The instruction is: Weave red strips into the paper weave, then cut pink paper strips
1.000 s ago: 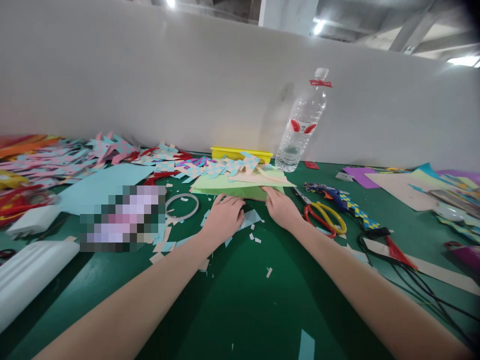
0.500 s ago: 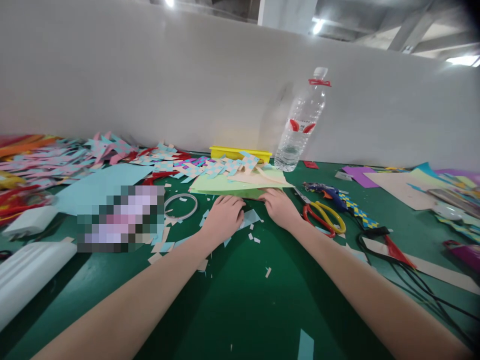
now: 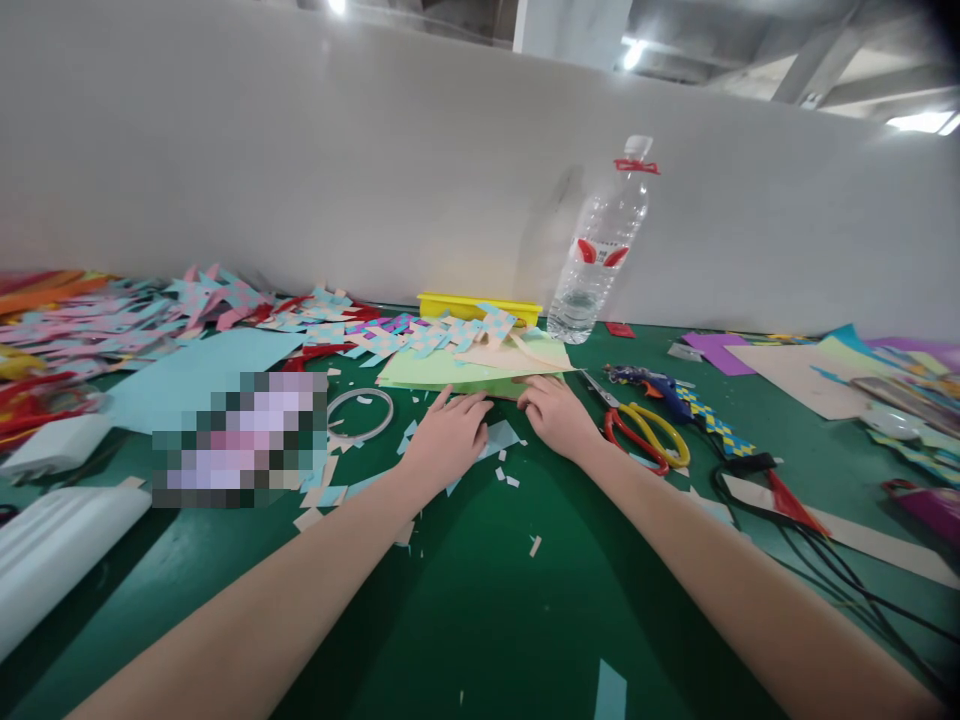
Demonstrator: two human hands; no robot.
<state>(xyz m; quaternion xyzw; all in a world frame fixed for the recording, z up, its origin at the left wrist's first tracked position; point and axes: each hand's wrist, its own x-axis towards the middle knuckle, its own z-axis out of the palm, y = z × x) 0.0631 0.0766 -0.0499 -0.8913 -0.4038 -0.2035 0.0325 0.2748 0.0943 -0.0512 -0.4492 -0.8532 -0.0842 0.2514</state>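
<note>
Light green paper sheets [image 3: 420, 370] lie on the table in front of me, their near edge slightly raised. My left hand [image 3: 451, 430] is palm down at that near edge, fingers stretched out and a little apart, the tips touching the paper. My right hand [image 3: 556, 415] is at the same edge further right, its fingers bent and closed on the paper's border; the thumb is partly hidden. Woven blue-and-cream paper strips [image 3: 480, 328] rest on top of the sheets. Scissors [image 3: 637, 430] with red and yellow handles lie right of my right hand.
A tilted plastic bottle [image 3: 600, 255] stands by the grey partition [image 3: 337, 170]. A clear ring [image 3: 360, 415], blue paper [image 3: 202, 365] and a white case-like object [image 3: 67, 550] are at left. Black cables [image 3: 832, 570] and a purple sheet [image 3: 720, 352] lie at right, among paper scraps.
My left fingers have straightened and spread a little onto the paper edge. My right fingers have shifted slightly left and bent more. The other objects stay where they were.
</note>
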